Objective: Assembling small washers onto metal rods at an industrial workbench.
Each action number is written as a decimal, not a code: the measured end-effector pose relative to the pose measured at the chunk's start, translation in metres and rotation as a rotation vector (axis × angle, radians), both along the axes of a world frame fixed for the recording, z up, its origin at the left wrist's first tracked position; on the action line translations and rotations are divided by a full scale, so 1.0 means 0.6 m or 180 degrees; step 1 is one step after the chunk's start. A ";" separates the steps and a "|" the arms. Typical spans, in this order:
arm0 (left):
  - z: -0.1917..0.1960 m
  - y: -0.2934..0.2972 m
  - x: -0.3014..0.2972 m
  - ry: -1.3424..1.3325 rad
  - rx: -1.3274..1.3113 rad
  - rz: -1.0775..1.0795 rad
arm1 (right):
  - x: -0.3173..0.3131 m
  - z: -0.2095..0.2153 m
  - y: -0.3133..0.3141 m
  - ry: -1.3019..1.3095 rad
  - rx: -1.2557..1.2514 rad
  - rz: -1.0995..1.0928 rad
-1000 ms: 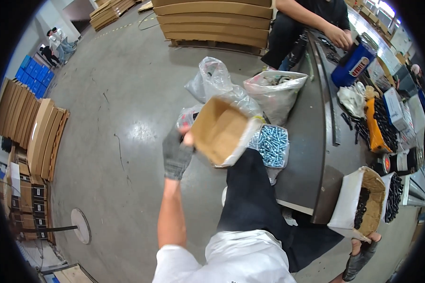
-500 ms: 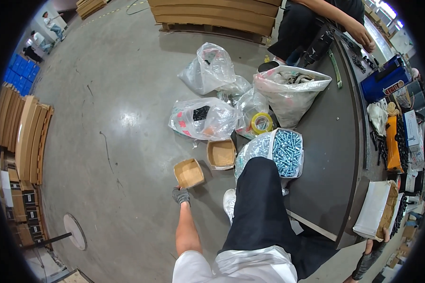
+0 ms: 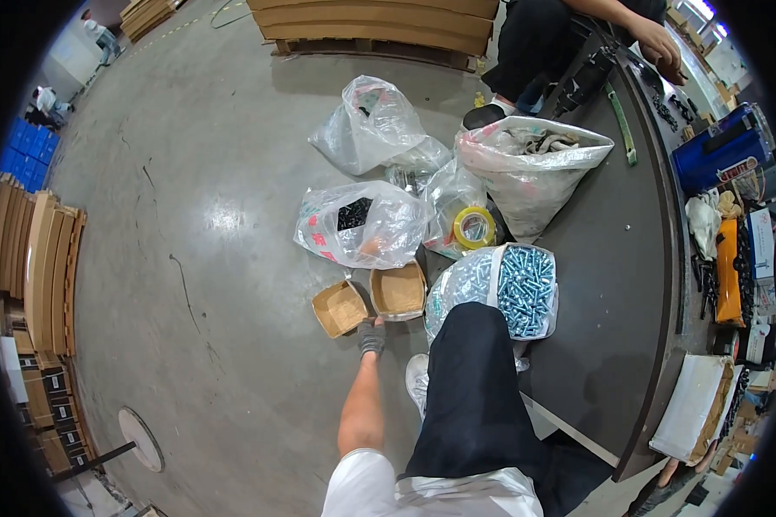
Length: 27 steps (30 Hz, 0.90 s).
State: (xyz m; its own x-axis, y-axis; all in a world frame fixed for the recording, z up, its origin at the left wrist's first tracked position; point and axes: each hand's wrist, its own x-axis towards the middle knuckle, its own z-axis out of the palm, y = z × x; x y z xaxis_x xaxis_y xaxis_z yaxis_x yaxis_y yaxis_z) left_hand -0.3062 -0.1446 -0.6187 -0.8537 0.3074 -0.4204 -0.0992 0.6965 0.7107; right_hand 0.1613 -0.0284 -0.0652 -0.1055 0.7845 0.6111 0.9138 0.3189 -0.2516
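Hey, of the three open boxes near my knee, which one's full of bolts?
The white-edged box, the rightmost, right by your knee. Bluish, silvery bolts fill it, while the two small cardboard boxes near your left hand show bare brown bottoms.

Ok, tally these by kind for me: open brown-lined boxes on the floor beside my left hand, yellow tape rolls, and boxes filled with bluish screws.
Brown-lined boxes: 2
Yellow tape roll: 1
Box of bluish screws: 1
Total: 4
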 end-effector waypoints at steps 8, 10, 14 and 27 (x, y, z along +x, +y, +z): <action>-0.064 0.008 -0.008 -0.1272 0.0401 0.0875 | -0.019 -0.014 0.003 -0.0023 -0.0016 -0.0109; -0.043 0.059 0.029 -0.1692 0.0527 0.1143 | -0.024 -0.011 -0.004 -0.0199 0.0007 -0.0091; -0.007 0.100 0.048 -0.1135 0.0602 0.1541 | -0.005 -0.003 -0.021 0.0178 -0.0184 -0.0344; -0.118 -0.068 -0.068 -0.0624 0.1311 0.2919 | 0.019 0.002 -0.039 0.0887 -0.0710 0.0153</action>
